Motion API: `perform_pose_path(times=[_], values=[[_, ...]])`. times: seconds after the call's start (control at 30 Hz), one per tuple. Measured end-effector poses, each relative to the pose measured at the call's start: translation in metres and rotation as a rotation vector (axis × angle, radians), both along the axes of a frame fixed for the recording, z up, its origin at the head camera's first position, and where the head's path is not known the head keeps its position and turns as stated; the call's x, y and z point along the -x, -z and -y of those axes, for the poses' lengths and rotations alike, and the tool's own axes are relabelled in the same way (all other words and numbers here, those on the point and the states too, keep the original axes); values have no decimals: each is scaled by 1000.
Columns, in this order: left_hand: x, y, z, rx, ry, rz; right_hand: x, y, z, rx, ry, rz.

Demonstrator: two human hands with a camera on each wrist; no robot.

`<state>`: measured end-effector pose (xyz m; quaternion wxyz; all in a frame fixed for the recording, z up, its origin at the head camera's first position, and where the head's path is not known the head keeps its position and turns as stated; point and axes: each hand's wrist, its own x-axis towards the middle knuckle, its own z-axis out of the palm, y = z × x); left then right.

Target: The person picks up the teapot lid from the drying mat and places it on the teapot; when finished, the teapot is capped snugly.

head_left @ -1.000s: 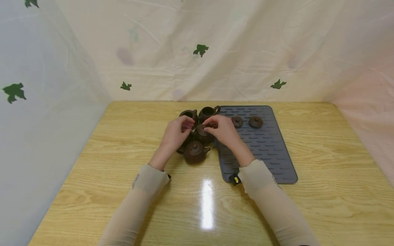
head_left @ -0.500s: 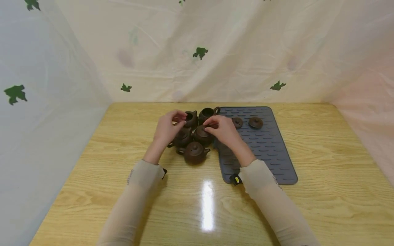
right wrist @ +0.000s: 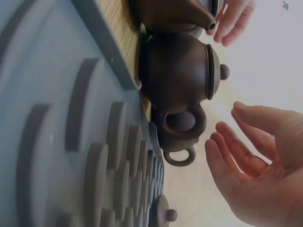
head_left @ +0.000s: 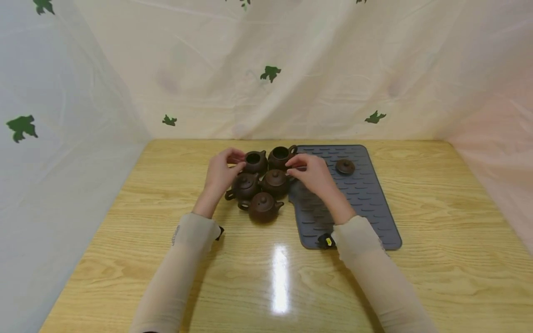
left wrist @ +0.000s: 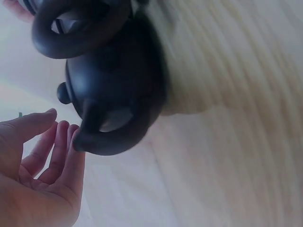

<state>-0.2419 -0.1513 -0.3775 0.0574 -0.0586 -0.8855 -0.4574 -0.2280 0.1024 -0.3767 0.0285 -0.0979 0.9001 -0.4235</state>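
Observation:
Several dark brown clay teapots stand close together at the table's centre. Lids sit on the left teapot (head_left: 245,186), the right-hand teapot (head_left: 275,183) and the front teapot (head_left: 263,207). Both back pots, the back left teapot (head_left: 255,162) and the back right teapot (head_left: 280,157), are uncovered. My left hand (head_left: 222,172) is beside the back left teapot, fingers loosely bent and holding nothing. My right hand (head_left: 312,173) hovers by the right-hand teapot; in the right wrist view its relaxed fingers (right wrist: 236,163) are apart from the lid knob (right wrist: 225,72).
A grey ridged mat (head_left: 350,203) lies right of the teapots, its left edge close to them. One loose teapot lid (head_left: 345,167) rests on its far part. The wooden table (head_left: 233,277) extends in front; a pale curtain (head_left: 208,92) hangs behind.
My left hand has moved left, off the left teapot, uncovering its lid. My right hand has drawn right from the right-hand teapot's knob and now hides the second lid on the mat.

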Motion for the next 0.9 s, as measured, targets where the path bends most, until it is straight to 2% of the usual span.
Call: perform_pose_path(times=[0.13, 0.47, 0.9], values=[[2, 5, 2, -21, -17, 4, 1, 2, -8, 5, 8, -17], [8, 16, 8, 8, -54, 22, 2, 1, -24, -1, 47, -75], [13, 17, 10, 12, -57, 123, 7, 6, -43, 11, 141, -75]])
